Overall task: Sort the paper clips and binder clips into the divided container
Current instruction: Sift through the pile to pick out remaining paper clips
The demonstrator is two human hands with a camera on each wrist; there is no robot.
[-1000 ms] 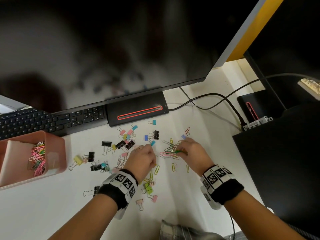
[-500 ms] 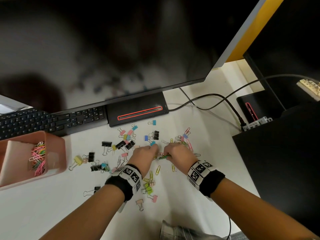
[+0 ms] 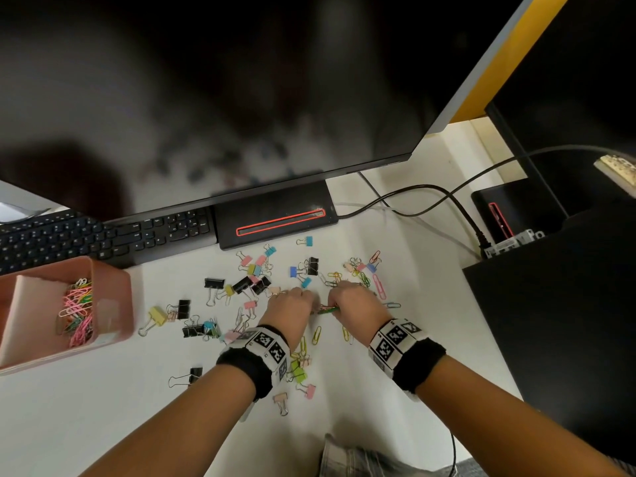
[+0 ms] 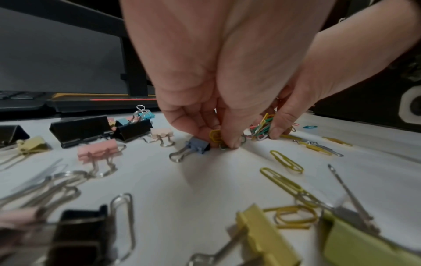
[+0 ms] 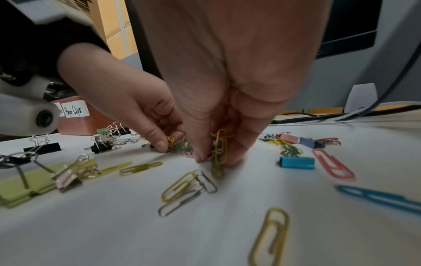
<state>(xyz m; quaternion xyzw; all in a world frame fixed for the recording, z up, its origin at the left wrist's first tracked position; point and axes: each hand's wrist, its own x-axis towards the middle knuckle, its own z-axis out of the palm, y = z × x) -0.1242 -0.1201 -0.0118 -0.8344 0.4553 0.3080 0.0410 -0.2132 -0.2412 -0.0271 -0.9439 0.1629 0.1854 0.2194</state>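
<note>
Coloured paper clips and binder clips lie scattered on the white desk. My left hand pinches a small yellow paper clip at the desk surface, beside a blue-grey binder clip. Right next to it, my right hand grips a bunch of mixed paper clips, fingertips down on the desk. The pink divided container stands far left, with paper clips in one compartment.
A keyboard and a monitor base border the far side. A black box walls off the right, with cables behind. Loose yellow paper clips and green binder clips lie near my wrists.
My right hand has moved left with its bunch of clips until it meets the left hand. The left hand has shifted slightly forward and pinched a clip.
</note>
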